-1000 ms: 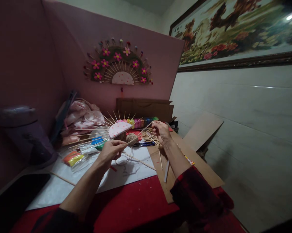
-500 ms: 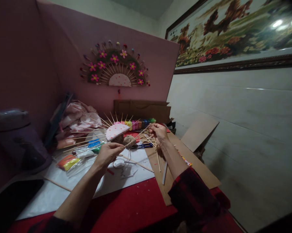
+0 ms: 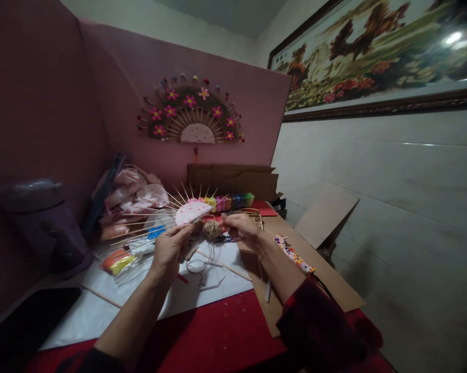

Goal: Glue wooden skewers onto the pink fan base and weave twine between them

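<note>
My left hand (image 3: 171, 247) is closed in a pinch on thin twine at the lower edge of a spotted pink half-disc (image 3: 192, 212) with wooden sticks fanning out from it. My right hand (image 3: 243, 229) is also pinched, its fingertips beside the ball of twine (image 3: 211, 229); the strand in its fingers is blurred and partly hidden. Loose twine (image 3: 196, 267) loops down onto the white paper below. A single stick (image 3: 227, 267) lies across that paper. More thin sticks rest behind my right hand, partly covered by it.
A finished flowered fan (image 3: 194, 111) hangs on the pink panel. Packs of coloured clay (image 3: 118, 261) lie at left, near a dark phone-like slab (image 3: 31, 316) and a purple container (image 3: 42, 228). Brown cardboard (image 3: 326, 280) and a flower-patterned strip (image 3: 295, 254) are at right.
My right hand has come left and down towards my left hand, so the strand stretched between them is shorter. The whole view has shifted slightly.
</note>
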The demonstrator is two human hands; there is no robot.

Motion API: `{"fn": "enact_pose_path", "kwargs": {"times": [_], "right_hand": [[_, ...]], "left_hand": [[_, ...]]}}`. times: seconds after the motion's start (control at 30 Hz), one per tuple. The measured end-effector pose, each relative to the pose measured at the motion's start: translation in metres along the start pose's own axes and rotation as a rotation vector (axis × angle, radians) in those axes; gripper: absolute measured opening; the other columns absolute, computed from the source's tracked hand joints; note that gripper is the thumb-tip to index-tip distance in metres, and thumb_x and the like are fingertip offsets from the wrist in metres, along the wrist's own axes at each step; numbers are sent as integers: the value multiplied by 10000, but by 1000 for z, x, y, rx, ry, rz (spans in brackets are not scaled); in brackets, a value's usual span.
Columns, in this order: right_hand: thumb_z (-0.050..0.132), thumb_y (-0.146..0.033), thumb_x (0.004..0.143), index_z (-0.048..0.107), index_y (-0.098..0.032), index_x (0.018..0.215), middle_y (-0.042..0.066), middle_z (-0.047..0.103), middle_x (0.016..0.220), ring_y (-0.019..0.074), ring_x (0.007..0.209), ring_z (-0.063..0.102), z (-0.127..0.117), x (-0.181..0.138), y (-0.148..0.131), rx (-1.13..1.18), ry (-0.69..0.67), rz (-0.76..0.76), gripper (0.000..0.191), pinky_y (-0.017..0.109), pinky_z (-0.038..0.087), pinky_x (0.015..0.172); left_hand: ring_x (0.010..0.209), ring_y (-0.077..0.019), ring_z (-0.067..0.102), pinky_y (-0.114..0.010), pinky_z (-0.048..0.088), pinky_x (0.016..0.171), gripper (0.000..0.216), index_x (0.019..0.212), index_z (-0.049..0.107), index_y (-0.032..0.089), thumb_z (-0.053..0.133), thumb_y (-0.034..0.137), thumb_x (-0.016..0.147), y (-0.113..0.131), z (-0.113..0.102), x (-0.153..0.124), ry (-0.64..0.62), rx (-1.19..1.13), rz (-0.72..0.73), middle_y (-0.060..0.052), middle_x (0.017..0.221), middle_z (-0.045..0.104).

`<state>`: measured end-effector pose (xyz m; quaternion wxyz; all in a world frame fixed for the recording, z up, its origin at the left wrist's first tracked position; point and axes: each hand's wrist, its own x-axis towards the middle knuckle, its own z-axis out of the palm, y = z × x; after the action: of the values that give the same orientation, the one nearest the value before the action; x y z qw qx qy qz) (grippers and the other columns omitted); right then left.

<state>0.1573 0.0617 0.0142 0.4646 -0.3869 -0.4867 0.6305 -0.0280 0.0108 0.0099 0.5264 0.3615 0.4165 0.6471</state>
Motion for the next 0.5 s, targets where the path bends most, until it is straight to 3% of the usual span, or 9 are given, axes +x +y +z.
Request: {"fn": "enact_pose_path", "kwargs": {"times": [0.03,0.1,0.23,0.33,0.5], "right_hand": [[788,-441,633,666,-93,680,-68,441,429,13,338,272,11,-5,4,-28,-147,28,371,147,145,318],[788,-479,618,635,-112,667,-70,439,479,15,372,285,30,-12,11,25,-262,-4,401,157,160,344],[804,-494,578,557,-150,630,-105,358,467,19,390,241,50,-17,23,160,-186,-105,426,161,146,354],[817,-450,576,553,-156,619,-92,416,462,23,390,284,48,-13,25,145,-121,-147,398,159,172,363],[844,-418,550,634,-141,689,-3,646,655,74,563,559,38,-5,21,254,-7,-282,375,189,447,543]], "left_hand": [[324,-9,227,-180,96,356,380,666,649,121,835,362,440,-1,2,-1,-4,23,7,109,371,343],[321,-19,257,-189,119,355,398,693,677,116,827,403,463,-3,4,-3,-27,93,21,89,371,387],[326,-24,281,-194,138,359,432,718,700,110,817,452,480,-8,5,-5,-114,198,20,57,410,461],[332,-20,282,-189,139,365,415,710,699,108,810,449,501,-10,4,-4,-139,228,6,59,416,452],[323,-18,260,-185,118,366,362,683,684,111,795,411,515,-10,5,-5,-198,274,-45,87,386,375]]}}
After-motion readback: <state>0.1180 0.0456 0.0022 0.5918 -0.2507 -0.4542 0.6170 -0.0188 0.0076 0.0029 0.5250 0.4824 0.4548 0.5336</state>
